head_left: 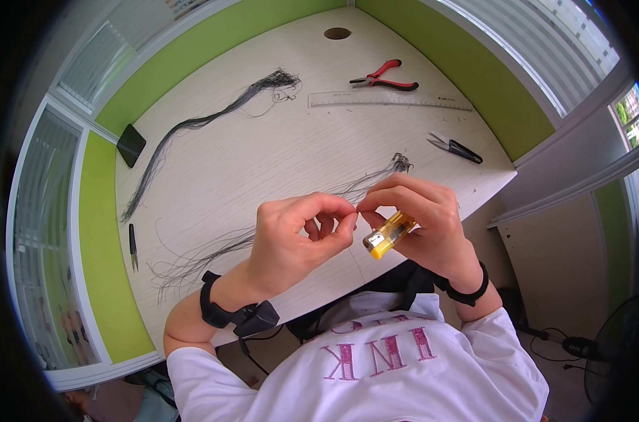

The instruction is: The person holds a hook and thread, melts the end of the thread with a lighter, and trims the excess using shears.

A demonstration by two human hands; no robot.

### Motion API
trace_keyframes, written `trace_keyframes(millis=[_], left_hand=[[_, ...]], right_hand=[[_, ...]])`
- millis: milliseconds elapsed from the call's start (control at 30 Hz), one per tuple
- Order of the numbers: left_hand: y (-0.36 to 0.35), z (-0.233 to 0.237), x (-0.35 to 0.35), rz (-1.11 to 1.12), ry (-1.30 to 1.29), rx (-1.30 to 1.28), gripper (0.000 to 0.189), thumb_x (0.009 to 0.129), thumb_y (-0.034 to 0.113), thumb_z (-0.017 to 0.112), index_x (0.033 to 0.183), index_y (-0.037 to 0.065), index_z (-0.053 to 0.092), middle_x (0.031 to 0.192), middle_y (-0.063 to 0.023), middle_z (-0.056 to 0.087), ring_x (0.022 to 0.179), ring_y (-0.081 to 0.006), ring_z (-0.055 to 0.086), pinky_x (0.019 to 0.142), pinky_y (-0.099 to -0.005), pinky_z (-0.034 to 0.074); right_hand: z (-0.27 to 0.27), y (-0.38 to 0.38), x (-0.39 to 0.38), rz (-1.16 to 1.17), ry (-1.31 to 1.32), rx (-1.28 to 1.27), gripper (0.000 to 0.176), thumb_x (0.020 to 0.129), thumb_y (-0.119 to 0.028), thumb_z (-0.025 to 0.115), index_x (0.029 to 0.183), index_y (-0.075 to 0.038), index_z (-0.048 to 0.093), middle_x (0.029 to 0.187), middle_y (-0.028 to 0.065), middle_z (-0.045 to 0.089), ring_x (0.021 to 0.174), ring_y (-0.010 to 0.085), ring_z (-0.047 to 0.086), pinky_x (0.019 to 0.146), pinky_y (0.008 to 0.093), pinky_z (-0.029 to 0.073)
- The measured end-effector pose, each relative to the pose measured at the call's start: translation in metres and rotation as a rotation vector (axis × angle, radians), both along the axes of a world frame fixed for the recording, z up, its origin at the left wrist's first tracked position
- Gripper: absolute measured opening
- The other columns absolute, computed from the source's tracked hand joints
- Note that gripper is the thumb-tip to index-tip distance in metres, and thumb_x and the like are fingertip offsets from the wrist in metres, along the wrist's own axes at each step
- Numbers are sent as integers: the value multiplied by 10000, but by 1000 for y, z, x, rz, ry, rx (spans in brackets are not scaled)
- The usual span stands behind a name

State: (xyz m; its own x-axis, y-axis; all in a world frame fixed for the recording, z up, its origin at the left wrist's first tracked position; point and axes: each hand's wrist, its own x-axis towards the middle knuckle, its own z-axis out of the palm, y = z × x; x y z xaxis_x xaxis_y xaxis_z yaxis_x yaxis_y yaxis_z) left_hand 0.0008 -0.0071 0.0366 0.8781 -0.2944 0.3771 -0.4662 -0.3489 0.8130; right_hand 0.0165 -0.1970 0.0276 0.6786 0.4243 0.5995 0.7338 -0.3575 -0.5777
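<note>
My left hand pinches a thin dark strand between thumb and forefinger, above the table's near edge. Fingertips of my right hand meet it there, also pinched on the strand. In the right palm, under the other fingers, lies a yellow lighter, its metal top toward my body. No flame shows. Behind and below both hands a bundle of thin dark cords lies across the table, its knotted end just beyond my right hand. What exactly the fingertips hold is too small to make out fully.
A second cord bundle stretches along the table's left side. Red-handled pliers, a clear ruler and black thread snips lie at the back right. Toward the left edge are a dark flat device and another slim tool.
</note>
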Motion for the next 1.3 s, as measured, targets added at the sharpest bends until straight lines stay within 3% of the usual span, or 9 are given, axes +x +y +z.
trace_keyframes(millis=[100,167,500,967,1067,1100,1167,1233,1300], left_hand=[[2,4,0,-20,6,46,69,757,4,660,824,2,644,704,-51,665,550,-63,595,454,-167,436],[3,5,0,-39,19,88,77,775,-6,641,851,-9,645,725,-68,678,608,-78,638,484,-157,450],[2,4,2,-17,-33,86,102,754,-16,655,854,5,645,748,-60,680,611,-69,620,481,-163,443],[1,3,2,-8,-75,104,115,736,-2,688,839,17,641,736,-44,659,565,-60,570,462,-175,434],[0,5,2,-11,32,75,152,746,-1,688,888,10,633,758,-50,660,604,-59,577,498,-171,445],[0,5,3,-33,197,-2,147,759,11,675,900,7,633,760,-43,652,608,-48,565,499,-169,440],[0,4,5,-54,366,-79,145,771,23,662,912,4,634,762,-36,645,611,-37,554,499,-166,435],[4,3,8,-277,755,-282,137,845,78,609,933,-25,625,754,-33,625,632,-35,522,552,-158,414],[13,16,11,-341,911,-231,151,864,99,590,929,-33,622,707,-25,594,598,-39,508,519,-161,381]], right_hand=[[-3,1,0,-17,-33,52,323,535,30,716,817,-83,608,711,2,585,572,156,573,472,260,421],[0,0,-1,2,52,37,189,673,20,715,827,-44,624,756,59,624,631,173,612,527,249,471],[0,-2,0,63,209,143,155,721,19,692,864,-24,653,794,64,646,684,161,633,583,243,484],[-5,-2,2,43,204,172,146,719,1,705,854,-29,657,770,49,641,595,108,546,492,212,368],[2,-6,0,56,277,131,234,653,69,677,873,5,629,792,89,626,684,200,620,589,258,476],[2,-7,0,56,278,131,234,653,69,677,873,5,629,792,89,626,684,200,620,589,258,476],[2,-10,0,36,361,185,214,677,64,671,877,3,626,790,59,622,677,135,594,584,217,439],[1,-18,2,-45,424,218,195,695,59,665,878,6,624,786,44,615,668,104,561,579,207,418],[-8,-25,12,-149,484,339,131,757,16,639,884,25,613,761,29,603,650,53,484,565,206,388]])
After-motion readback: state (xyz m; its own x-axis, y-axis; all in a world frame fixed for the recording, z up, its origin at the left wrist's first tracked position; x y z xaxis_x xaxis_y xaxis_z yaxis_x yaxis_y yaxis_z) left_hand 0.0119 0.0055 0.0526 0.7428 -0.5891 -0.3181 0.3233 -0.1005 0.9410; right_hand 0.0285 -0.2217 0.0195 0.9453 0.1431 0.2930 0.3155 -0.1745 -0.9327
